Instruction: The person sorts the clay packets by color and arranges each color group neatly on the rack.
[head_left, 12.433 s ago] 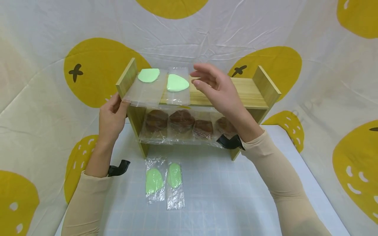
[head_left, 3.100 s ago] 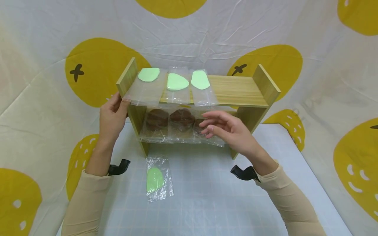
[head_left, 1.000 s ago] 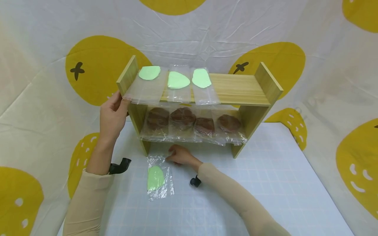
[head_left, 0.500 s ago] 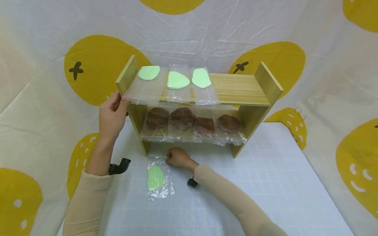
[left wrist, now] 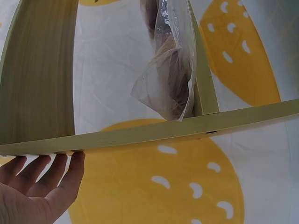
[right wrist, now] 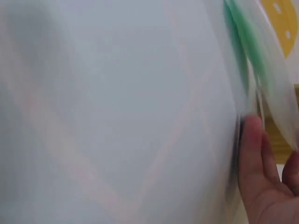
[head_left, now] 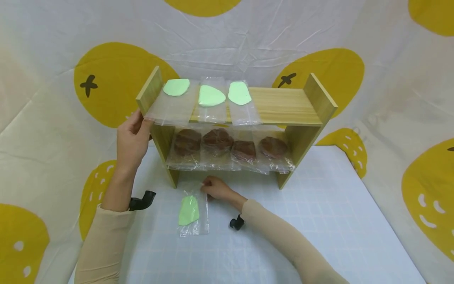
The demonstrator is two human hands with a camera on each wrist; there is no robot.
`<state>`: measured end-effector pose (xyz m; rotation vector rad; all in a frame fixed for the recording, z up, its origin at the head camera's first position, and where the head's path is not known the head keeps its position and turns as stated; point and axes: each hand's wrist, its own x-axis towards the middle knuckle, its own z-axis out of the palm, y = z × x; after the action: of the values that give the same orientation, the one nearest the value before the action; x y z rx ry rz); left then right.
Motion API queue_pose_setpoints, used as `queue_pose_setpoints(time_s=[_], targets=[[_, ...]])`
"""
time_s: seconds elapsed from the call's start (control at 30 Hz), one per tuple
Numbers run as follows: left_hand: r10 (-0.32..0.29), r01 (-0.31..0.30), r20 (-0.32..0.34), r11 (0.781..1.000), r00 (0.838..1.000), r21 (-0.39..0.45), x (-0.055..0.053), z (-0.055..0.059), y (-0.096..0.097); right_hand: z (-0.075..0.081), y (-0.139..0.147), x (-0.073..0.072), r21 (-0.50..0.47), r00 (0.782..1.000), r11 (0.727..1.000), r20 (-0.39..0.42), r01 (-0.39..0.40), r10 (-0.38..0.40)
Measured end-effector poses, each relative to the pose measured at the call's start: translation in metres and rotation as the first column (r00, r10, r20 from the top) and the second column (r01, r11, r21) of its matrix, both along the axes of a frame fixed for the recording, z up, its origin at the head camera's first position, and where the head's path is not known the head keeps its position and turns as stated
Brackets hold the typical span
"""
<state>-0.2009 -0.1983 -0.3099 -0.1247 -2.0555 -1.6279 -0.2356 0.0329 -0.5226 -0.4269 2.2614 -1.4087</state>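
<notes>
My right hand (head_left: pixel 216 188) pinches the upper right corner of a clear plastic bag holding a flat light-green piece (head_left: pixel 188 210), in front of the wooden shelf (head_left: pixel 283 105). In the right wrist view the bag (right wrist: pixel 275 70) rises off the table beside the fingers (right wrist: pixel 252 154). Against the outer face of the shelf's left panel (left wrist: pixel 140 134), the fingertips of my left hand (head_left: pixel 133 138) rest, fingers nearly straight in the left wrist view. The thumb is at the panel's front edge. On the top board, three bagged light-green pieces (head_left: pixel 211 96) lie side by side at the left and middle.
Several clear bags with dark brown round pieces (head_left: pixel 273 147) fill the lower board, their front ends overhanging its edge. A pale checked cloth (head_left: pixel 283 232) covers the table. A white curtain (head_left: pixel 230 47) with yellow fruit shapes hangs close behind and at both sides.
A third green bag came from the table onto the top board. My right hand then came down to the remaining bag and has just lifted its upper end. My left hand stayed at the panel.
</notes>
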Motion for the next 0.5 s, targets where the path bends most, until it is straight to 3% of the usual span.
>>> queue_pose_setpoints(time_s=[0.1, 0.17, 0.27, 0.33, 0.5], targets=[[0.005, -0.005, 0.009, 1.000, 1.000, -0.004, 0.000, 0.000, 0.000, 0.000, 0.000, 0.004, -0.128, 0.985, 0.989, 0.167, 0.073, -0.051], [0.004, -0.004, 0.012, 1.000, 1.000, 0.000, 0.000, 0.001, 0.000, -0.001, 0.000, 0.005, -0.210, 0.952, 0.967, 0.297, 0.141, -0.074], [-0.004, 0.004, 0.007, 1.000, 1.000, 0.005, -0.001, 0.000, 0.001, -0.002, 0.001, 0.008, -0.284, 0.902, 0.933, 0.422, 0.222, -0.086], [-0.010, 0.010, 0.003, 1.000, 1.000, 0.013, -0.001, 0.000, 0.001, -0.003, 0.002, 0.009, -0.313, 0.883, 0.916, 0.461, 0.252, -0.086], [-0.001, 0.001, 0.004, 1.000, 1.000, 0.003, 0.001, -0.001, 0.001, -0.004, 0.006, 0.016, -0.341, 0.884, 0.908, 0.464, 0.243, -0.063]])
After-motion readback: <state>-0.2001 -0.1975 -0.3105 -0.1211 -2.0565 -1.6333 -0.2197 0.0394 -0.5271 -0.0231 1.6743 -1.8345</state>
